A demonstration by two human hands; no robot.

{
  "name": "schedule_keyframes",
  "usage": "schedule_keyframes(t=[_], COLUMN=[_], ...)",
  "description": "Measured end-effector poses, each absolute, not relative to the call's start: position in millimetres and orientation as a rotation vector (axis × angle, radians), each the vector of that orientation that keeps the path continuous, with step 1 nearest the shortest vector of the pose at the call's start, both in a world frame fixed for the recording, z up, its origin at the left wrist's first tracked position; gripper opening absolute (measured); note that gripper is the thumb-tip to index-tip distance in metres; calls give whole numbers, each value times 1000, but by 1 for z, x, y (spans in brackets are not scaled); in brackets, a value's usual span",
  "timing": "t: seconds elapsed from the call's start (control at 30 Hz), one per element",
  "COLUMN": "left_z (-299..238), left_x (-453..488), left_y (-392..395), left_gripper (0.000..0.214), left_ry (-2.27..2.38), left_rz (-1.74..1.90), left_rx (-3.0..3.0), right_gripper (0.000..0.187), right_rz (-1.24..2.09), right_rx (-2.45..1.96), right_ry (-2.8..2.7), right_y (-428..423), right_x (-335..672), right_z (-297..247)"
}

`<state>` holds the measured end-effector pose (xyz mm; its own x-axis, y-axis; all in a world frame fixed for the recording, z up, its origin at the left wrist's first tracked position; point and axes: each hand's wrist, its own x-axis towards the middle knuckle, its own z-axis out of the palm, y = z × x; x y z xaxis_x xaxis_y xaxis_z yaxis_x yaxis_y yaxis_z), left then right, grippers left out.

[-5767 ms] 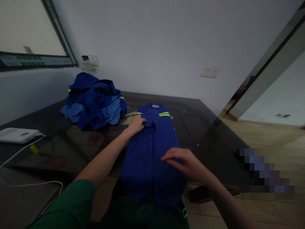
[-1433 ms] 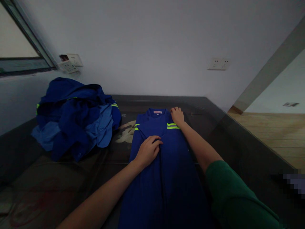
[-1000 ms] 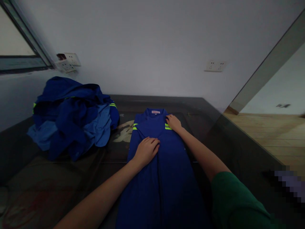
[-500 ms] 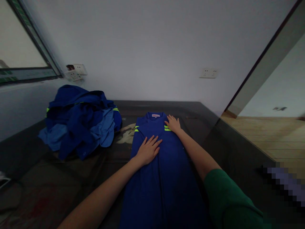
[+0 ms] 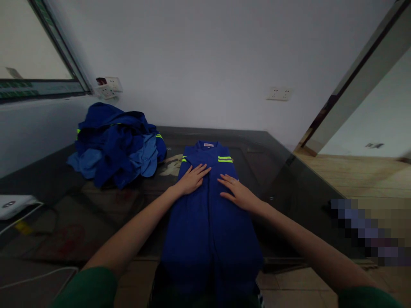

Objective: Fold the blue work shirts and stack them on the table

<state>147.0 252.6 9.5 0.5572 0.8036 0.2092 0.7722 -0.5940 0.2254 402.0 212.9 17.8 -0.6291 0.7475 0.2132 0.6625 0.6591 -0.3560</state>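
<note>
Pressing flat at mid-frame, the left hand [image 5: 192, 179] and right hand [image 5: 239, 194] are lying with fingers released and spread on the folded dark-blue, yellow-striped garment [image 5: 208, 214] covering the dark glass bench [image 5: 282, 188].

Heap of blue clothes [image 5: 117, 143] on dark table [image 5: 282, 188], far left; white device [image 5: 14, 205] at left edge; wall socket [image 5: 278, 93] behind.

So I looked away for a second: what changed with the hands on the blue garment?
The right hand left the yellow stripe near the collar and drew back toward the person, now flat on the blue garment beside the left hand. The left hand stayed flat there; the pile of blue clothes stayed put.
</note>
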Motion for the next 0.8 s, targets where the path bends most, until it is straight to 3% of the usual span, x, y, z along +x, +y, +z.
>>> schedule_keyframes(t=[0.2, 0.3, 0.4, 0.47, 0.57, 0.63, 0.7, 0.8], left_z=[53, 52, 12, -25, -72, -89, -94, -92], left_x=[126, 108, 93, 90, 98, 108, 120, 132], left_y=[152, 59, -13, -37, -41, -35, -28, -26], left_gripper=[36, 34, 50, 56, 46, 56, 68, 68], left_ry=[1206, 1170, 1146, 1427, 1742, 1689, 1559, 1548], left_rz=[891, 924, 699, 804, 1067, 1121, 1070, 987], left_rx=[2337, 1885, 1513, 1360, 1188, 1113, 1083, 1062], right_gripper=[51, 37, 43, 47, 43, 45, 57, 67], right_rz=[674, 1141, 1697, 1715, 1497, 1387, 1370, 1462], right_rx=[-1085, -1193, -1298, -1420, -1549, -1540, -1511, -1498], right_ry=[-2183, -1910, -1735, -1616, -1464, -1376, -1312, -1267], right_y=[127, 74, 26, 7, -2, -1, 1, 1], right_x=[422, 454, 485, 495, 494, 486, 477, 463], right_z=[47, 52, 23, -10, -60, -82, -93, -94])
